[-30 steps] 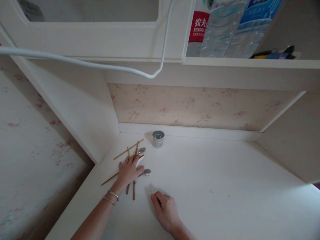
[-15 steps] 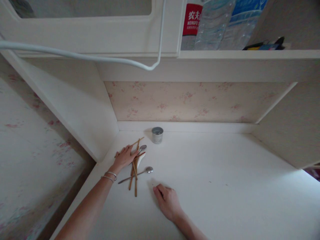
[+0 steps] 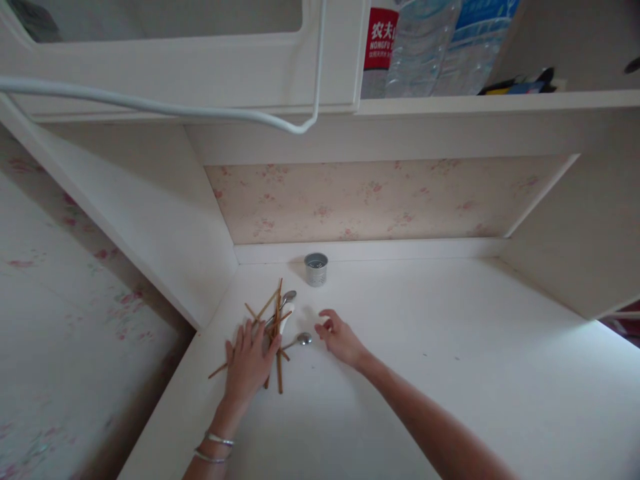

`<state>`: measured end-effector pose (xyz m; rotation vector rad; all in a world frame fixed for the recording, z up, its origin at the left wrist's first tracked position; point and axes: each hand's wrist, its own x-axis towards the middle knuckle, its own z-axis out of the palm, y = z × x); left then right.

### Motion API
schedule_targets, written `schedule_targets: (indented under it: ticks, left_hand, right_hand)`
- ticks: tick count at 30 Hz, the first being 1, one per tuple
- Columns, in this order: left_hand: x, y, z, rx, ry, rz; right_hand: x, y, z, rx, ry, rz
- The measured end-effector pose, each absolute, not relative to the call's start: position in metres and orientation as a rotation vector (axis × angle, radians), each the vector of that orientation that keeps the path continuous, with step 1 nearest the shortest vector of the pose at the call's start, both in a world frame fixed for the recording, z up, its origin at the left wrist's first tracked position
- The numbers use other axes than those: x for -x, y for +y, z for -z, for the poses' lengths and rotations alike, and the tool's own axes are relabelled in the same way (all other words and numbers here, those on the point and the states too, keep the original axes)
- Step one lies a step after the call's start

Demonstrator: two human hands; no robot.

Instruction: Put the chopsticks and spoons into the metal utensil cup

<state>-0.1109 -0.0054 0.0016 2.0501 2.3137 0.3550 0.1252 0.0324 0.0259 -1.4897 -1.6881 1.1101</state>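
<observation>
My left hand (image 3: 250, 360) lies flat with spread fingers over a loose pile of brown chopsticks (image 3: 280, 380) on the white desktop (image 3: 425, 413). Its palm hides part of the pile. A white spoon (image 3: 288, 313) and a metal spoon (image 3: 289, 297) lie among the sticks. Another metal spoon (image 3: 304, 339) points its bowl to the right, its handle running under the chopsticks. Just right of that bowl is my right hand (image 3: 341, 339), fingers loosely curled and apart, holding nothing visible. Behind the pile, a small silver-grey cup (image 3: 316, 273) stands upright.
A white cable (image 3: 225, 113) hangs across the upper cabinet front (image 3: 200, 73). Plastic water bottles (image 3: 425, 50) stand on the shelf above right. The desk has a side panel (image 3: 150, 213) at left and a low back ledge (image 3: 400, 249).
My left hand has come nearer and swept over the chopsticks, which now lie differently, some spread leftward. My right hand has moved forward beside the spoon bowl and its fingers have loosened.
</observation>
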Motion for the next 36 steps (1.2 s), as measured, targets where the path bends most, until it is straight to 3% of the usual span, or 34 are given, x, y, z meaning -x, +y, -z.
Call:
schedule_targets:
  ticks: [6,14,25,36]
  left_hand:
    - [0.085,-0.031,-0.007,-2.203,2.150,-0.784]
    - [0.062,-0.053,0.012,-2.300,1.788,-0.956]
    - [0.062,-0.046,0.020,-2.262,1.682,-1.135]
    - [0.057,-0.049,0.017,-2.243,1.663,-1.130]
  right_hand:
    - [-0.121,0.120,-0.074,1.722,-1.990,-0.641]
    - [-0.125,0.149,-0.077,1.777,-2.008,-0.473]
    - [-0.185,0.053,-0.065,1.513,-1.746,-0.461]
    - [-0.215,-0.045,-0.031,1.531,-1.713,-0.440]
